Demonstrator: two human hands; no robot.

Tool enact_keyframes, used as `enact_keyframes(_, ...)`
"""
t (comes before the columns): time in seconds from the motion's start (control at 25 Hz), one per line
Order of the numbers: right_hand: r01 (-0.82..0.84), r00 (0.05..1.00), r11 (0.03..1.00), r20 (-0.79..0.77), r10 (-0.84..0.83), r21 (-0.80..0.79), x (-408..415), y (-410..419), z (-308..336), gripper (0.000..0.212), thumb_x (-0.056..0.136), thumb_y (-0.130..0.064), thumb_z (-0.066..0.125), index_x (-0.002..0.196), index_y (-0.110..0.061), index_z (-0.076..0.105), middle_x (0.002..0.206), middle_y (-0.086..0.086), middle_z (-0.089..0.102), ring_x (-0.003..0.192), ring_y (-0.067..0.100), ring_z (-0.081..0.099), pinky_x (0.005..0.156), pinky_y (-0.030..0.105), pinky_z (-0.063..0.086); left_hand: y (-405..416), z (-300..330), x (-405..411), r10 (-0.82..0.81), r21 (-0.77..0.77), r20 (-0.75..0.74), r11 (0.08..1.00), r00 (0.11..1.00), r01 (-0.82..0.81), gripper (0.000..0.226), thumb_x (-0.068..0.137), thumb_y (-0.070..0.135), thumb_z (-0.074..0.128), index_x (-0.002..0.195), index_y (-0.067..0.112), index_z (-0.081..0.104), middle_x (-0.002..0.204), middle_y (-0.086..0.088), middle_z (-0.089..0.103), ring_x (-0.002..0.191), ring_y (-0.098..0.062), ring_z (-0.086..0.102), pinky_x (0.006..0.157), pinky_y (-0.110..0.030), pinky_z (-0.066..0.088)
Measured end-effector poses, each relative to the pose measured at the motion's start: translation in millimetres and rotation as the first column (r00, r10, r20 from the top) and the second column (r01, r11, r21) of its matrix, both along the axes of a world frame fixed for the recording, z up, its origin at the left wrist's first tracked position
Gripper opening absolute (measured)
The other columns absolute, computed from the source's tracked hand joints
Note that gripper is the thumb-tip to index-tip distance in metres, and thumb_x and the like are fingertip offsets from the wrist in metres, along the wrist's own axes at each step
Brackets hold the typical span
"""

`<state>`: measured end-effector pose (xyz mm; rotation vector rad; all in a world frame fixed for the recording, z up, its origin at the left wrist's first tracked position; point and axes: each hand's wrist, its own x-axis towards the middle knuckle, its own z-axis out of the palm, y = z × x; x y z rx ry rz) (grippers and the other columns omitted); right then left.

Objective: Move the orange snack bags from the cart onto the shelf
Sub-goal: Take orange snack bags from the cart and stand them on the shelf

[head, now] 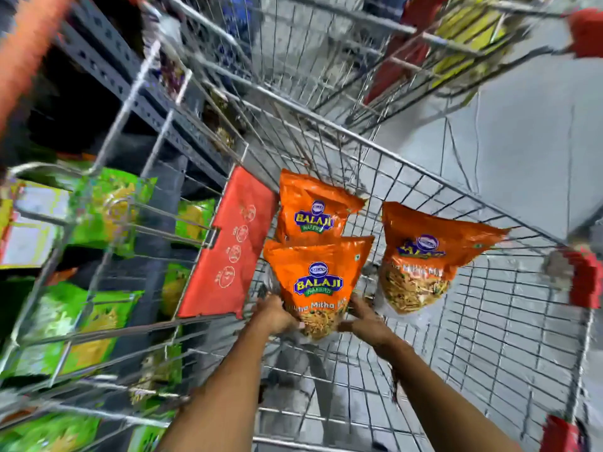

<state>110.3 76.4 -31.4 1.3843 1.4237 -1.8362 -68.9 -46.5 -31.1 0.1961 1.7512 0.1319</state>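
Trouble here would start with my grip: my left hand (275,313) and right hand (363,321) close on the lower corners of the front orange bag (318,282), low in the centre of the frame, inside the cart (424,177). The film looks slick, so I judge it could slip if I lift by the corners alone. A second orange bag (313,210) lies partly under it and might drag along. A third orange bag (424,256) sits apart, to the right. The wire shelf (107,334) at lower left has a rail that could snag a bag.
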Motion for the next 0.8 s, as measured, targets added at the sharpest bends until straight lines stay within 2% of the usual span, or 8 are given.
enact_keyframes(0.12, -0.062, 0.997, 0.993, 0.044, 0.067, -0.102, -5, 5, -18, 0.072, 0.078, 0.014, 0.062, 0.138, -0.019, 0.041, 0.128, 0.003, 0.056, 0.122, 0.022, 0.05, 0.1, 0.038, 0.045, 0, -17, 8, 0.096, 0.011, 0.067, 0.995, 0.993, -0.097, 0.07, 0.065, 0.006, 0.084, 0.128, 0.008, 0.054, 0.129, -0.008, 0.062, 0.112, -0.021, 0.058, 0.09, -0.023, 0.043)
enact_keyframes(0.24, -0.079, 0.996, 0.989, 0.033, 0.084, -0.126, -5, 8, -22, 0.063, 0.077, 0.016, 0.062, 0.123, -0.025, 0.049, 0.12, 0.002, 0.062, 0.116, 0.023, 0.054, 0.098, 0.038, 0.048, -1, -17, 5, 0.183, 0.013, 0.161, 0.982, 0.97, -0.187, 0.073, 0.063, 0.006, 0.085, 0.128, 0.009, 0.052, 0.132, -0.003, 0.059, 0.112, -0.018, 0.057, 0.101, -0.032, 0.046)
enact_keyframes(0.32, -0.054, 0.998, 0.988, 0.011, 0.056, -0.145, -5, 9, -13, 0.061, 0.077, 0.014, 0.065, 0.116, -0.031, 0.051, 0.122, 0.006, 0.063, 0.119, 0.028, 0.056, 0.098, 0.039, 0.049, -1, -13, 0, 0.112, 0.024, 0.155, 0.993, 0.982, -0.117, 0.079, 0.061, 0.017, 0.088, 0.132, 0.013, 0.051, 0.137, -0.005, 0.058, 0.122, -0.024, 0.056, 0.108, -0.039, 0.043)
enact_keyframes(0.48, -0.014, 0.998, 0.987, -0.068, 0.003, -0.157, -7, 9, 19, 0.057, 0.081, 0.01, 0.067, 0.129, -0.012, 0.049, 0.129, 0.015, 0.062, 0.125, 0.035, 0.054, 0.099, 0.041, 0.05, 5, 19, -13, 0.037, 0.072, 0.117, 0.996, 0.992, -0.046, 0.06, 0.073, 0.014, 0.079, 0.127, 0.009, 0.054, 0.132, -0.009, 0.062, 0.119, -0.026, 0.058, 0.108, -0.037, 0.043)
enact_keyframes(0.56, 0.038, 0.991, 0.991, -0.125, -0.054, -0.129, -15, 9, 54, 0.051, 0.081, 0.006, 0.069, 0.127, -0.01, 0.05, 0.125, 0.008, 0.062, 0.122, 0.033, 0.056, 0.09, 0.031, 0.05, 7, 50, -24, 0.053, 0.157, 0.091, 0.985, 0.994, -0.067, 0.055, 0.077, 0.011, 0.075, 0.127, 0.007, 0.052, 0.13, -0.004, 0.06, 0.114, -0.022, 0.058, 0.104, -0.032, 0.044)
enact_keyframes(0.64, 0.11, 0.97, 0.991, -0.21, -0.125, -0.083, -26, 5, 103, 0.044, 0.085, 0.001, 0.067, 0.117, -0.019, 0.045, 0.113, -0.004, 0.057, 0.103, 0.015, 0.058, 0.089, 0.026, 0.043, 6, 95, -38, 0.119, 0.289, 0.045, 0.949, 0.992, -0.127, 0.054, 0.077, 0.009, 0.074, 0.126, 0.006, 0.051, 0.13, -0.004, 0.059, 0.114, -0.02, 0.057, 0.099, -0.026, 0.043)
enact_keyframes(0.72, 0.17, 0.924, 0.985, -0.345, -0.164, -0.012, -35, -4, 145, 0.05, 0.085, -0.003, 0.07, 0.118, -0.025, 0.04, 0.107, -0.013, 0.053, 0.091, -0.001, 0.052, 0.082, 0.019, 0.042, -4, 146, -52, 0.207, 0.454, 0.006, 0.871, 0.978, -0.187, 0.049, 0.072, 0.014, 0.08, 0.115, 0.017, 0.056, 0.126, -0.006, 0.062, 0.115, -0.02, 0.058, 0.101, -0.028, 0.043)
enact_keyframes(0.8, 0.215, 0.873, 0.976, -0.456, -0.172, 0.044, -49, -13, 176, 0.044, 0.085, -0.004, 0.071, 0.119, -0.018, 0.048, 0.11, -0.016, 0.057, 0.094, -0.002, 0.057, 0.078, 0.016, 0.042, -17, 192, -65, 0.317, 0.599, -0.063, 0.77, 0.946, -0.218, 0.054, 0.059, 0.028, 0.088, 0.103, 0.026, 0.058, 0.108, -0.003, 0.071, 0.103, -0.017, 0.066, 0.097, -0.034, 0.051)
